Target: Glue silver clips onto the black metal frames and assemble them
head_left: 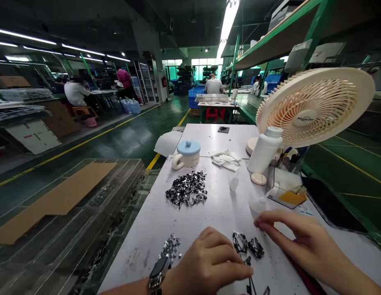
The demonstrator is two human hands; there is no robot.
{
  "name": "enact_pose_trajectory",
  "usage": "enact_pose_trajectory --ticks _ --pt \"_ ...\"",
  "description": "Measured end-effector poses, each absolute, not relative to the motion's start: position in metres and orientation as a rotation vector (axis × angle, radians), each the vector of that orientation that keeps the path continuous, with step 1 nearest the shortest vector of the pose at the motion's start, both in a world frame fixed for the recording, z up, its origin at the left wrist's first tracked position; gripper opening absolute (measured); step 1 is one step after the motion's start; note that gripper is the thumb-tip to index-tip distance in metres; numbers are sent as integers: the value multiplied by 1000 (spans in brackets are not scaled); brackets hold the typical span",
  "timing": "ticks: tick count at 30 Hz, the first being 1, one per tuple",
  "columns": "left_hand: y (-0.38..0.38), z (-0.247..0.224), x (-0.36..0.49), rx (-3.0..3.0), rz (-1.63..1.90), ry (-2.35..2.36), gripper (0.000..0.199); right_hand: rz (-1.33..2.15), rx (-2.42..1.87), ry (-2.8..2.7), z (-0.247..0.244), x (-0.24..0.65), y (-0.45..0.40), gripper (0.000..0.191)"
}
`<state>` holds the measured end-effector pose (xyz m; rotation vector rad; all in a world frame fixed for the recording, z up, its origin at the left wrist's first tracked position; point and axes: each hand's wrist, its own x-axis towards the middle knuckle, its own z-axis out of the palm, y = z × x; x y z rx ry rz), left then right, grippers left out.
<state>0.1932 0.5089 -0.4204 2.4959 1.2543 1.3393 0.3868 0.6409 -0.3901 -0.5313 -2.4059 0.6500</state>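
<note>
My left hand (210, 260), a watch (159, 266) on its wrist, is low over the white table (166, 223). Its fingers are curled, and a small black clip (247, 260) shows at the pinched fingertips. On the right, my right hand (307, 241) has thumb and forefinger pressed together; what they hold, if anything, is too small to make out. Just behind those fingertips stands a small white bottle (257, 205). Between the hands lie two little clusters of black clips (239, 241). More black pieces (251, 284) are below my left fingers.
A heap of black clips (187, 188) and a pile of small silver pieces (170, 248) lie to the left. Farther back are a blue-lidded mug (189, 153), crumpled tissue (225, 159), a white bottle (266, 149) and a fan (313, 108). Other people sit beyond.
</note>
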Motion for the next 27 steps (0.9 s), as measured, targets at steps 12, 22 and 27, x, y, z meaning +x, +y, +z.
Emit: enact_pose_trajectory --ticks 12,22,27 --pt "524 -411 191 2397 1184 1550 19 1071 -483 -2166 -406 385 608 14" --pt "517 -405 192 2405 1117 1636 16 961 -634 -2244 -421 373 598 10" --pt "516 -406 191 2424 1126 1651 14 1035 -661 -2223 -422 372 595 7"
